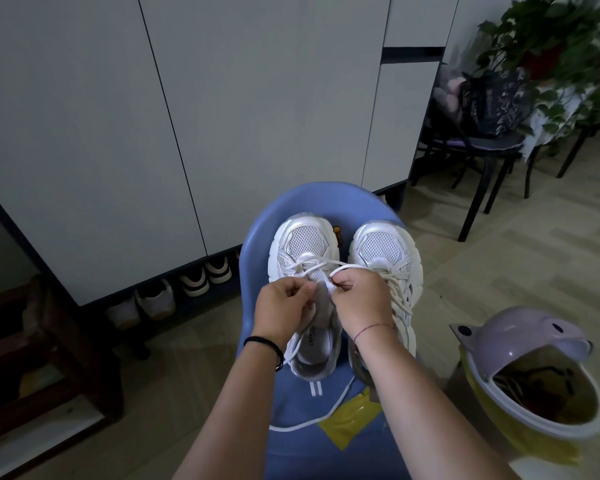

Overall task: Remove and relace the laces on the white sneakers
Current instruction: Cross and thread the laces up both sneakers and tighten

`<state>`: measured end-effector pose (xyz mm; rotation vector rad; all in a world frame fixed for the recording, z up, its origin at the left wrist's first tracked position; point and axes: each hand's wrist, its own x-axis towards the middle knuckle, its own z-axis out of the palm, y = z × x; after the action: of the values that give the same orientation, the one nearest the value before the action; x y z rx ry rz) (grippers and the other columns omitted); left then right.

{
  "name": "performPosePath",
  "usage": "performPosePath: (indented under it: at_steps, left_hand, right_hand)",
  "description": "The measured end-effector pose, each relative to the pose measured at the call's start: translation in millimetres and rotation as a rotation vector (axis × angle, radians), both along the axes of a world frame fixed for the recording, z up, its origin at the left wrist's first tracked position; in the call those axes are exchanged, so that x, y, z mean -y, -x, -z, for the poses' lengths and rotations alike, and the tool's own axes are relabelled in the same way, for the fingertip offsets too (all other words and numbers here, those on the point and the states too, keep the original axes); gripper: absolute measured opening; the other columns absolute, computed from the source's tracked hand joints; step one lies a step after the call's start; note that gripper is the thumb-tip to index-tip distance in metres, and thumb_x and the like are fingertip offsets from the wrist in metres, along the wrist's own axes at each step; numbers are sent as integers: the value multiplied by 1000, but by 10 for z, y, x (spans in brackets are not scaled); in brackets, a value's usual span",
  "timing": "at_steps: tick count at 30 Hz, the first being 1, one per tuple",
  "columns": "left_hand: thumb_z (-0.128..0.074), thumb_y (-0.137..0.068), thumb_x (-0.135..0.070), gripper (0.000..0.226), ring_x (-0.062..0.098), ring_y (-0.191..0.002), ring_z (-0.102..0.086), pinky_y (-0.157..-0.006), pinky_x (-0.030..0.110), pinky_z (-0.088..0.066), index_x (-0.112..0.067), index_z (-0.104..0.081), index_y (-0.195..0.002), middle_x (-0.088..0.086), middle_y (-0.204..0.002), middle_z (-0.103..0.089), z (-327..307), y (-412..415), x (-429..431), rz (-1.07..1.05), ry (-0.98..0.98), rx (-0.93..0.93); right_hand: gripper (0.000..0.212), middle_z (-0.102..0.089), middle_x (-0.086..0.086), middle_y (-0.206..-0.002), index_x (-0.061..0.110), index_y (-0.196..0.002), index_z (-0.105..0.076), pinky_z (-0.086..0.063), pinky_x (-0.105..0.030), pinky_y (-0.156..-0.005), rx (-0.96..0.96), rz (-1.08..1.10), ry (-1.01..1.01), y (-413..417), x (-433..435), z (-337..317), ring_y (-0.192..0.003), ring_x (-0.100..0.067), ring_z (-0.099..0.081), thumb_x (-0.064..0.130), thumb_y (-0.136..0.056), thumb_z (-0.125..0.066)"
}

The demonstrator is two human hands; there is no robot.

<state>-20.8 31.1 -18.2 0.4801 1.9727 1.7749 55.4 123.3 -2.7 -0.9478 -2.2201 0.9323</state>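
Left sneaker on blue chair, laced right sneaker at its 3 o'clock. Left hand, right hand: fingers clamped on lace over the tongue. Suggest: keep lace flat, equal tension both ends, feed tip-first.

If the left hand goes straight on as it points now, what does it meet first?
Most likely the tongue of the sneaker, right before the left hand that pinches the lace; depth is unclear.

White sneakers fill the far half of the blue chair seat, a slim gap between them; a yellow bag and lace lie on the near half. A lidded bin crowds the right, a cabinet behind
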Motion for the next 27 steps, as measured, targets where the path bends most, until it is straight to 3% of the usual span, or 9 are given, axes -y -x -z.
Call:
performPosePath:
  at_steps: [2,5,8,11,15,18,22,25,27]
  left_hand:
    - [-63,-92,-9,17,6,-51,-57,-56,17,-52,-3,-70,-77,1,-59,-65,1,67,65,-43,-27,28]
    - [-62,-91,-5,14,6,-45,-54,-51,17,-52,0,-69,-80,7,-61,-63,42,228,237,-234,-71,114]
    - [-62,-91,-5,14,10,-42,-49,-48,21,-47,1,-68,-80,7,-59,-58,148,415,442,-473,-14,190]
    - [-61,-91,-11,24,22,-58,-51,-65,28,-45,-6,-68,-68,6,-61,-61,244,515,548,-597,149,105]
    - [-66,-89,-20,20,22,-75,-57,-68,25,-38,-18,-59,-71,1,-76,-62,33,290,437,-517,249,-212]
    - [-73,-85,-29,17,4,-64,-55,-59,17,-39,-21,-64,-73,-9,-70,-62,-122,109,263,-308,154,-370]
    - [-73,-85,-18,8,-13,-64,-57,-65,5,-43,-18,-76,-93,-17,-75,-67,-94,-24,46,-24,63,-386]
    - [-72,-86,-14,16,-17,-69,-58,-73,8,-48,-16,-76,-101,-16,-78,-67,-37,-17,-20,21,74,-376]
    - [-72,-86,-15,12,-18,-65,-56,-66,2,-44,-16,-76,-97,-19,-71,-62,-27,-16,-45,8,112,-403]
  right_hand:
    - [20,-66,-12,-71,3,-67,-68,-51,-32,-69,-24,44,45,13,-31,19,-73,-31,-60,-7,-75,-54]
    - [24,-73,-9,-98,6,-96,-75,-53,-32,-88,-54,90,129,10,-42,2,-95,-24,-66,-4,-82,-58]
    - [25,-72,-6,-101,8,-101,-73,-48,-24,-86,-69,88,152,7,-45,6,-97,-20,-66,-4,-84,-59]
    - [23,-71,-4,-100,10,-98,-71,-47,-22,-82,-69,97,158,-1,-31,6,-96,-19,-65,-2,-82,-60]
    - [20,-71,-3,-95,10,-94,-70,-47,-22,-78,-84,70,164,-26,-2,-15,-91,-17,-65,-3,-81,-61]
    - [19,-71,-2,-94,10,-94,-70,-50,-25,-82,-94,56,160,-43,9,-32,-91,-16,-65,-2,-81,-63]
    - [18,-71,-1,-91,11,-93,-71,-51,-23,-81,-102,30,157,-60,6,-38,-88,-13,-66,0,-80,-67]
    - [18,-71,-1,-91,10,-93,-71,-47,-15,-76,-124,11,193,-79,-9,-36,-86,-11,-66,-1,-79,-68]
    - [18,-71,-1,-91,9,-94,-70,-44,-12,-74,-130,5,211,-87,-13,-33,-85,-10,-66,-1,-80,-68]
